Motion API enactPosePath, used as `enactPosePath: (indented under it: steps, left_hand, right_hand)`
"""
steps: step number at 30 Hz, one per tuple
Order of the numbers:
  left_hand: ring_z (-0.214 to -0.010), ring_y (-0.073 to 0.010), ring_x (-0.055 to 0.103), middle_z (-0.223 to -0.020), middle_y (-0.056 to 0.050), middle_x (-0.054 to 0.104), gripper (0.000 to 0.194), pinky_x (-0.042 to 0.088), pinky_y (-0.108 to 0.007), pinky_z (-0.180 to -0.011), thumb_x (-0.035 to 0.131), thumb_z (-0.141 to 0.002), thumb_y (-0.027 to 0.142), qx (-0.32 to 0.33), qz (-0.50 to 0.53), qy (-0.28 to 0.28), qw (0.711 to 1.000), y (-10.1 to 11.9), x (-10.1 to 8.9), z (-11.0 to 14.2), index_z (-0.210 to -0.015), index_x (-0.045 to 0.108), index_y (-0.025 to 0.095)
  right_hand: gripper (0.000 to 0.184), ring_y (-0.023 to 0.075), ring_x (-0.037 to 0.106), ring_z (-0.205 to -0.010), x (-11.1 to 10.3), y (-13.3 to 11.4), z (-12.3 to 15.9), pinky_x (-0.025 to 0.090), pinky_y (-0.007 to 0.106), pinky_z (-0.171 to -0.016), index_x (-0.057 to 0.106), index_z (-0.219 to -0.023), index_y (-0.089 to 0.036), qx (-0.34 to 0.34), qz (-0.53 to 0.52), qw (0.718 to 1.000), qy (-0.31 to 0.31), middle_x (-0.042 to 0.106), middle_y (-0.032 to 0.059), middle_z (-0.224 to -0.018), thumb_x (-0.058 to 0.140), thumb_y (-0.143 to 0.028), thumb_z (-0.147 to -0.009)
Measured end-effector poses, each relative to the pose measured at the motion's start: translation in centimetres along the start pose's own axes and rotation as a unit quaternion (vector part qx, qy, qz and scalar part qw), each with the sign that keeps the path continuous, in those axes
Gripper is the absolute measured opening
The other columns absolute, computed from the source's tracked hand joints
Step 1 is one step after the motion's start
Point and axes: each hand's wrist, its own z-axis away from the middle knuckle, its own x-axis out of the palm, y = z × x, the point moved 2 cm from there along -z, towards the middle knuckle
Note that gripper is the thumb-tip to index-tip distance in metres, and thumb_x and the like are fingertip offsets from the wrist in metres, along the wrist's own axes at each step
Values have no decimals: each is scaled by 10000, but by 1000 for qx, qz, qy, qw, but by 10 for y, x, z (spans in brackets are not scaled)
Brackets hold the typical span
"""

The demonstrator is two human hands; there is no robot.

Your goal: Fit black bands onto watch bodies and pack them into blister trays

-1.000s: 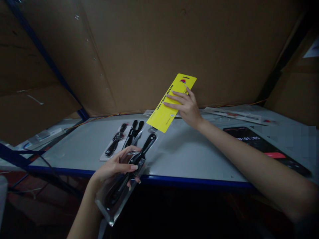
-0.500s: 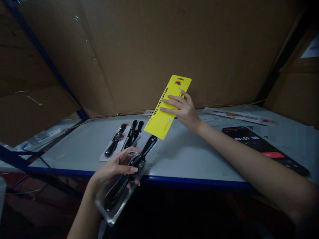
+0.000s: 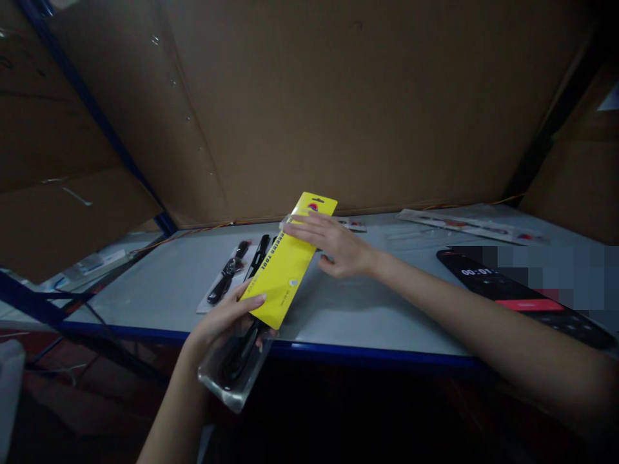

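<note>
Pale grey shelf (image 3: 145, 303) lies beneath two separate hands. The left hand (image 3: 217, 322) grips a clear plastic blister pack (image 3: 236, 380), its black tool (image 3: 239, 361) half hidden under a long yellow card (image 3: 283, 277), with the flat right hand (image 3: 341, 248) across the card's upper end.

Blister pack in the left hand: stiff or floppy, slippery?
Probably stiff: the blister pack looks flat and straight with the left hand gripping only its upper part. Its glossy clear plastic may well be slippery. The black tool inside probably makes it heavier than empty packaging.
</note>
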Motion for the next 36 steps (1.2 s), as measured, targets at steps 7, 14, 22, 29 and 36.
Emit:
enactPosePath:
  steps: [7, 14, 22, 29, 36]
  left_hand:
    - [-651, -192, 651, -941, -108, 653, 609, 488, -226, -447, 599, -783, 380, -13, 9, -25, 1000, 4, 5, -2, -1319, 369, 203]
    - [-644, -137, 640, -858, -81, 672, 479, 502, -210, -539, 599, -781, 428, -70, -23, 100, 992, 17, 14, -18, -1164, 531, 148]
    - [-625, -138, 633, -856, -73, 667, 453, 502, -239, -569, 641, -744, 372, -80, -46, 63, 994, 32, 30, -27, -1119, 545, 136]
    - [-661, -168, 640, -900, -76, 665, 467, 506, -282, -590, 678, -684, 252, -53, -82, 54, 994, 30, 22, -36, -1114, 520, 161]
    - [-821, -221, 631, -1056, -88, 630, 475, 499, -349, -703, 570, -744, 302, 94, -298, 204, 928, 69, 9, -42, -1195, 467, 193]
  right_hand:
    - [536, 202, 337, -1289, -25, 56, 10, 301, 398, -1035, 309, -1385, -215, 363, -160, 899, 187, 370, 32, -1412, 301, -340, -864]
    - [567, 217, 613, -946, 13, 30, -1, 491, 339, -805, 567, -1191, -220, 384, -389, 833, 82, 663, 65, -1041, 391, -606, -814]
    - [542, 210, 525, -1107, 19, 21, 1, 428, 382, -933, 465, -1291, -215, 356, -285, 887, 67, 526, 72, -1270, 479, -483, -820]
    - [517, 207, 506, -1135, 6, 39, -1, 415, 375, -944, 486, -1257, -185, 377, -306, 863, 141, 503, 116, -1290, 515, -438, -807]
    - [290, 191, 590, -979, -15, 89, 25, 431, 389, -894, 622, -939, -185, 446, -225, 817, 290, 657, 78, -1014, 477, -403, -815]
